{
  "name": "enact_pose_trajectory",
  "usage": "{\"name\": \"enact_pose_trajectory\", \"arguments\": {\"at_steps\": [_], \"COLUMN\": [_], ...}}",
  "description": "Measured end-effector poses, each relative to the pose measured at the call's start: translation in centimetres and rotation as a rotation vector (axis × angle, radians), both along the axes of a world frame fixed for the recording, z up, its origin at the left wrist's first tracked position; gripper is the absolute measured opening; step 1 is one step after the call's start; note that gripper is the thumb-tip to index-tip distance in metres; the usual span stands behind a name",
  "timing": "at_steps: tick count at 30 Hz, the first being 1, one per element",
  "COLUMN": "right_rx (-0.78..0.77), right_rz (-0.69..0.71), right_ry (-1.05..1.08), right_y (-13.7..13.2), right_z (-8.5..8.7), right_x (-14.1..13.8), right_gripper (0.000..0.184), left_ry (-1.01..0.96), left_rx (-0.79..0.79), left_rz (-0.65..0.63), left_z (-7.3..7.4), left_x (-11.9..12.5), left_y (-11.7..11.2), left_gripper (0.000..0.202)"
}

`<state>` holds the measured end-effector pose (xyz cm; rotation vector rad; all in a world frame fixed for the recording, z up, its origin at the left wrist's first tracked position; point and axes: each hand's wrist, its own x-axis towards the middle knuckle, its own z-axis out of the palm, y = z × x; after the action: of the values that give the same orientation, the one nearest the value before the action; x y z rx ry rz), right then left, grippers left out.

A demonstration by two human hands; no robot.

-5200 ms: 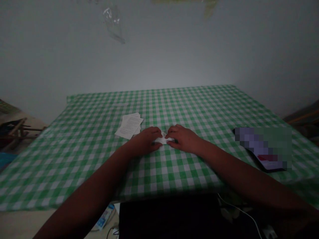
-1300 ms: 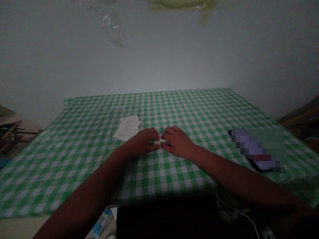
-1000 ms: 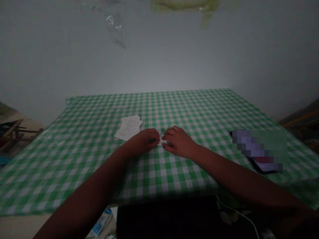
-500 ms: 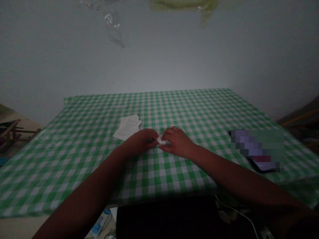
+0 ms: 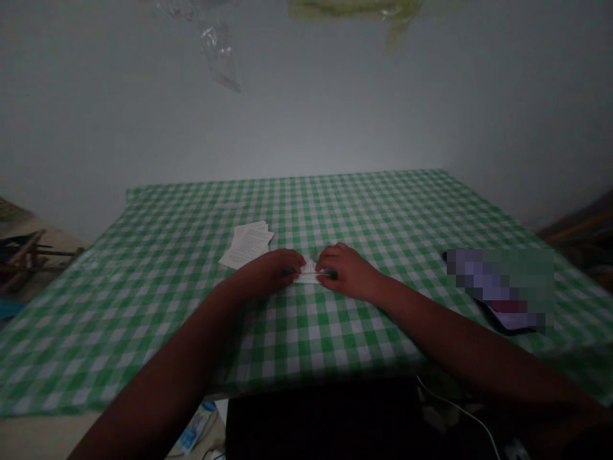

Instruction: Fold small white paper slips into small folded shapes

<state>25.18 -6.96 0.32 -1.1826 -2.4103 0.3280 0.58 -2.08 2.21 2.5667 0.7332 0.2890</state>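
Observation:
A small folded piece of white paper (image 5: 310, 273) lies on the green-and-white checked tablecloth (image 5: 306, 211) near the middle of the table. My left hand (image 5: 272, 271) pinches its left end with curled fingers. My right hand (image 5: 345, 271) presses down on its right end, fingers closed. Most of the paper is hidden between the two hands. The room is dim.
A small stack of printed white sheets (image 5: 248, 244) lies just beyond my left hand. A blurred-out phone or tablet (image 5: 500, 287) rests at the right. A white cable (image 5: 460, 409) hangs below the table's near edge. Clear plastic (image 5: 218, 51) hangs on the wall.
Both hands stay on the paper, and their fingers shift slightly. The paper now looks flatter and a bit wider between them. The camera view wobbles a little.

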Motion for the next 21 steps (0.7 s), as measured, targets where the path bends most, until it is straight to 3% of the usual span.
{"name": "enact_pose_trajectory", "arguments": {"at_steps": [7, 12, 21], "right_rx": [0.044, 0.107, 0.106], "right_rz": [0.048, 0.126, 0.161], "right_ry": [-0.057, -0.100, -0.067], "right_y": [-0.2, -0.5, -0.3], "right_z": [0.6, 0.5, 0.3], "right_x": [0.5, 0.0, -0.2], "right_gripper": [0.015, 0.026, 0.023], "left_ry": [-0.006, 0.012, -0.015], "left_rx": [-0.023, -0.032, -0.094], "left_rz": [-0.030, -0.061, -0.068], "left_z": [0.6, 0.7, 1.1], "left_x": [0.0, 0.0, -0.5], "left_y": [-0.1, -0.1, 0.0], "left_gripper": [0.005, 0.010, 0.012]}}
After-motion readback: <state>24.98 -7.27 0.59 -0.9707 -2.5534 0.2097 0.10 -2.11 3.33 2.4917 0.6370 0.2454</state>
